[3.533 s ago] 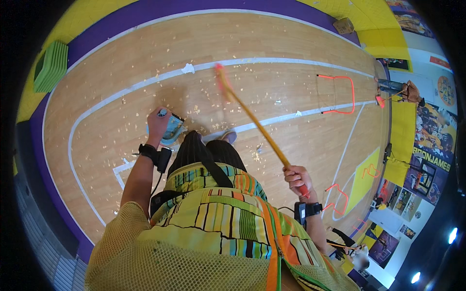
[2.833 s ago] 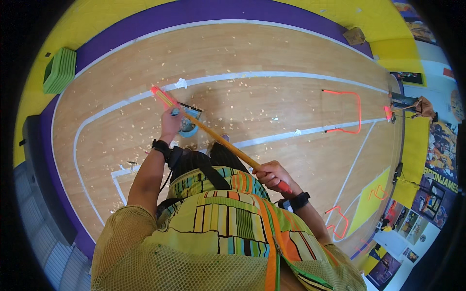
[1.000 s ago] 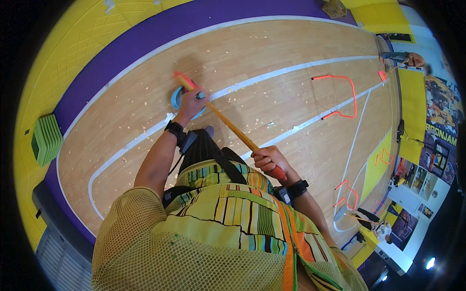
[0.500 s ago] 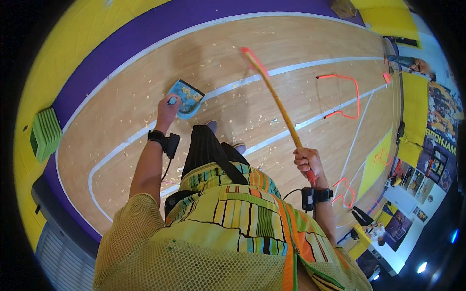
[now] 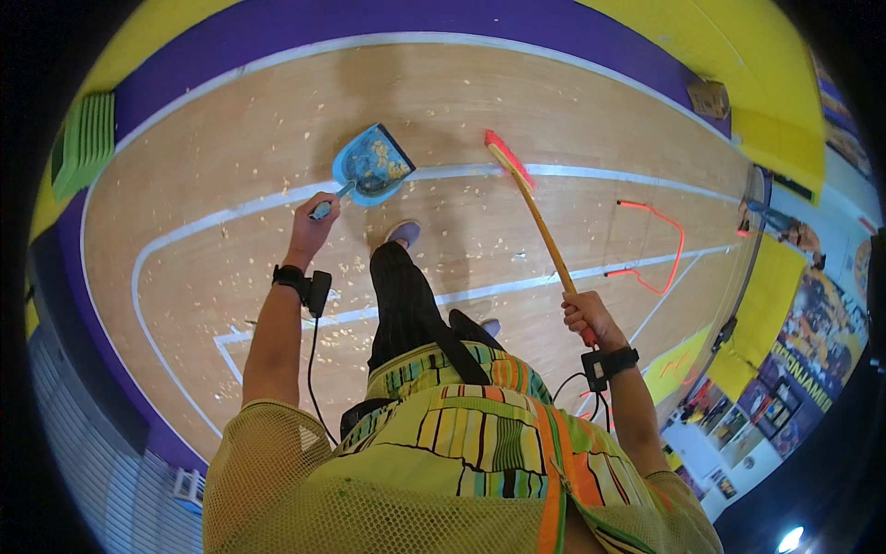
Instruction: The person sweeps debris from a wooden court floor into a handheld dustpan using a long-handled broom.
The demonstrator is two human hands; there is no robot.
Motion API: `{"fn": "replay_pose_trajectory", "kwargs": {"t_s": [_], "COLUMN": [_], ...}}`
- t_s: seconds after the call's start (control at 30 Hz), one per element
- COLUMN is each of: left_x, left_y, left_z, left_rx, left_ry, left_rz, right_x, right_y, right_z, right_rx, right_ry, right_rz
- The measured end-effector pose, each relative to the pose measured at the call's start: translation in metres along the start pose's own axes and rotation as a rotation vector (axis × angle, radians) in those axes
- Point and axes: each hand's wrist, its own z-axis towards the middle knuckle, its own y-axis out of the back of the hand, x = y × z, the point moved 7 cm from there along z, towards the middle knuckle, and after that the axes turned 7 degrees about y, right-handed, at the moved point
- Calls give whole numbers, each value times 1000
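Observation:
My left hand (image 5: 315, 224) is closed round the handle of a blue dustpan (image 5: 345, 170). Pale scraps (image 5: 392, 166) lie inside the pan, which sits at or just above the floor ahead of my feet. My right hand (image 5: 592, 317) grips the red end of a broom (image 5: 546, 235) with a yellow-brown stick. The broom's pink-red bristle head (image 5: 508, 157) reaches out to the right of the dustpan, apart from it, close to a white floor line. Whether the bristles touch the floor I cannot tell.
Small pale scraps are strewn over the wooden court floor (image 5: 240, 268). An orange-red bent frame (image 5: 681, 254) stands at the right. Green stacked items (image 5: 85, 143) are at the far left, a brown box (image 5: 709, 98) at the back right. Another person (image 5: 784, 224) is at the far right.
My view has turned, and I have stepped. The dustpan now shows more fully, tilted to the right. The broom head has come down nearer the white line and closer to the dustpan's level.

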Motion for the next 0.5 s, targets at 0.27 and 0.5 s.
{"fn": "replay_pose_trajectory", "kwargs": {"t_s": [0.27, 0.5], "left_x": [21, -37], "left_y": [-6, -97], "left_z": [-32, -48], "left_rx": [21, -30], "left_ry": [-34, -189], "left_rz": [-20, 78], "right_x": [0, -23], "right_y": [-3, -63], "right_z": [0, -38], "right_rx": [-69, 108], "right_ry": [-106, -55], "right_rz": [40, -137]}}
